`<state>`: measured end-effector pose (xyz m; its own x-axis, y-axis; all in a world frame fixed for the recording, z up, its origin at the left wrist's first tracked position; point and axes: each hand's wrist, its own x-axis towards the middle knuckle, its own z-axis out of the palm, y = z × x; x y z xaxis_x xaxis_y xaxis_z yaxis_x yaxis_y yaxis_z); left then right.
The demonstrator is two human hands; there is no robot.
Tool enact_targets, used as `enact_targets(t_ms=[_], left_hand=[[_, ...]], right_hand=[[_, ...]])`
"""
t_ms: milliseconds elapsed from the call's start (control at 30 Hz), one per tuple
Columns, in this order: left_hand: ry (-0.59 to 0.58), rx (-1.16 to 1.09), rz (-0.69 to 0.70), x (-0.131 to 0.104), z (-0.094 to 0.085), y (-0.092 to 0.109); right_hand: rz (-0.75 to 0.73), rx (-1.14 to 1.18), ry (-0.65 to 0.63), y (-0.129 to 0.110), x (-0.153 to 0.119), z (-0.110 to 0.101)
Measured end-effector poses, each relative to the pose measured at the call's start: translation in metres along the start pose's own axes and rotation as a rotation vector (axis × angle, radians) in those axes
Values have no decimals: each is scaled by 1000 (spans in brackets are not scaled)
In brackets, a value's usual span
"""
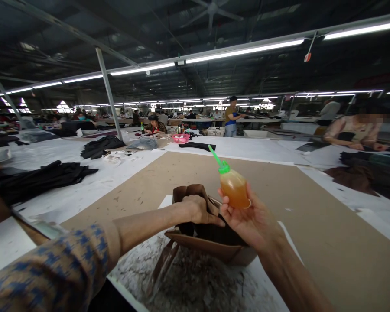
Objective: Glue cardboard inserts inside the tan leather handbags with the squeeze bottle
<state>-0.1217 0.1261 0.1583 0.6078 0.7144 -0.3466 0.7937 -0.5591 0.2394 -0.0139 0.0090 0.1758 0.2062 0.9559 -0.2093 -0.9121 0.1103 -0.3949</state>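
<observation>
In my right hand (pixel 250 221) is a clear squeeze bottle (pixel 234 188) of amber liquid, with a bright green cap and a long green nozzle tilted up to the left. My fingers wrap round its lower part, above the right side of an open brown paper bag (pixel 211 247). My left hand (pixel 196 211) reaches into the bag's mouth from the left. Its fingers are bent downward, and the bag's dark inside hides what they grip, if anything. Just below the bag, the white table surface (pixel 133 277) is covered with dark smudges.
Brown paper (pixel 312 208) covers the table ahead. Black garments (pixel 48 177) lie at left, with a dark cloth strip (pixel 197 146) and a pink basket (pixel 181 138) farther off. A person (pixel 354 130) works at right; another stands (pixel 231 117) beyond the table.
</observation>
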Motion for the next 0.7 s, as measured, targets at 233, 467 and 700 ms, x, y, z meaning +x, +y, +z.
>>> enact_targets(t_ms=[233,467,700], left_hand=[[173,-70,67,11,13,2],[36,-509,185,31,25,-11],[-98,-663,378,37,22,-32]], right_hand=[[-29,13,26,-6,-2,4],[-77,12,70,-10,0,7],[-130,32,83,-12,2,6]])
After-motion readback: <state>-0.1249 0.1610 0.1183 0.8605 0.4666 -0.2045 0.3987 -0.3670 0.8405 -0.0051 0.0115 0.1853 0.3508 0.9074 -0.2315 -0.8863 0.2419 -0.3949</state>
